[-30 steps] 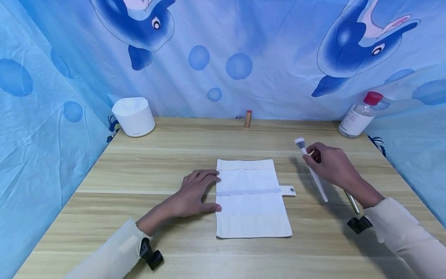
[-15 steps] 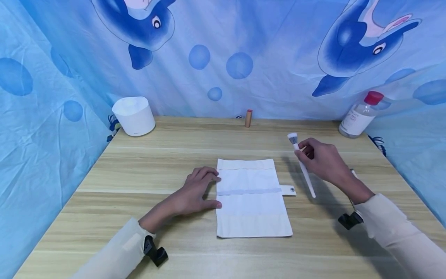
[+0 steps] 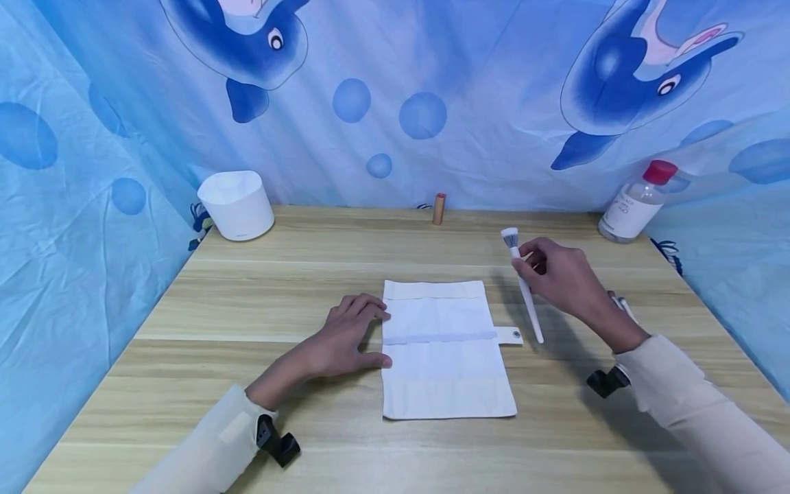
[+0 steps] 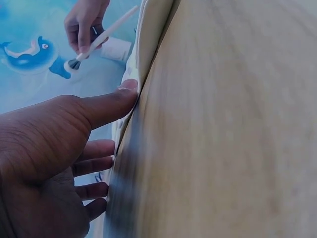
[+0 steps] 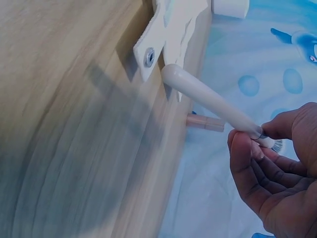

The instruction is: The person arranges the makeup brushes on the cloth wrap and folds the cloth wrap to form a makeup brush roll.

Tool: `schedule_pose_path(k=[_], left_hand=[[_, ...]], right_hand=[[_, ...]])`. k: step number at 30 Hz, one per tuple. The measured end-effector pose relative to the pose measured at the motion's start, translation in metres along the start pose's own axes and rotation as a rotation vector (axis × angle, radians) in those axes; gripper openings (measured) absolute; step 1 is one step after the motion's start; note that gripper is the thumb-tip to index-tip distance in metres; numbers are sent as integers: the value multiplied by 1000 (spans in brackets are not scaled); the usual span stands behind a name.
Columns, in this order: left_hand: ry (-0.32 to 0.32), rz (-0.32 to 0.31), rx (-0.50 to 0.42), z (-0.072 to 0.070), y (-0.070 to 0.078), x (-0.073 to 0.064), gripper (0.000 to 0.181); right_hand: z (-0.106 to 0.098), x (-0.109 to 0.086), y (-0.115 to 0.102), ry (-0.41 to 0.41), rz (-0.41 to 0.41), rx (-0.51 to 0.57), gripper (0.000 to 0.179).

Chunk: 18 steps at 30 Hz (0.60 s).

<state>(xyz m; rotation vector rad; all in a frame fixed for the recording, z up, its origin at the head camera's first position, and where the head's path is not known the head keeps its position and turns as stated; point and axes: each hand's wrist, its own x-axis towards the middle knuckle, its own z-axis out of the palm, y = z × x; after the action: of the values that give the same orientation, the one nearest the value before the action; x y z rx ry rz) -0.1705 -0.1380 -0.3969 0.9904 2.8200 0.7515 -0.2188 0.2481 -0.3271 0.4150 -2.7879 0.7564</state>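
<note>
A white cloth brush pouch [image 3: 446, 357] lies flat on the wooden table, its snap tab [image 3: 509, 335] pointing right. My left hand [image 3: 345, 337] rests at the pouch's left edge, thumb and fingertips touching it; the left wrist view shows the thumb [image 4: 111, 105] against that edge. Above the table, right of the pouch, my right hand [image 3: 558, 274] pinches a white makeup brush [image 3: 528, 298] near its ferrule. Its bristles point up and away, the handle end down. In the right wrist view the brush handle [image 5: 213, 101] passes in front of the pouch's tab.
Behind my right forearm lie thin brush-like sticks [image 3: 623, 307], partly hidden. A white container [image 3: 236, 207] stands at the back left, a small brown tube [image 3: 439, 209] at the back middle, and a red-capped bottle [image 3: 636, 204] at the back right. A blue printed curtain [image 3: 395, 82] hangs behind.
My right hand has carried the makeup brush leftward and slightly away, closer to the pouch. More of the sticks behind my forearm now shows. The left hand has barely moved.
</note>
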Motion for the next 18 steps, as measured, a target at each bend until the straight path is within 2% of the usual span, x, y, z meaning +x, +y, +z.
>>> schedule_pose_path(k=[18], left_hand=[[-16, -7, -1, -5, 1, 2, 69]], right_hand=[[5, 9, -17, 7, -17, 89, 35]])
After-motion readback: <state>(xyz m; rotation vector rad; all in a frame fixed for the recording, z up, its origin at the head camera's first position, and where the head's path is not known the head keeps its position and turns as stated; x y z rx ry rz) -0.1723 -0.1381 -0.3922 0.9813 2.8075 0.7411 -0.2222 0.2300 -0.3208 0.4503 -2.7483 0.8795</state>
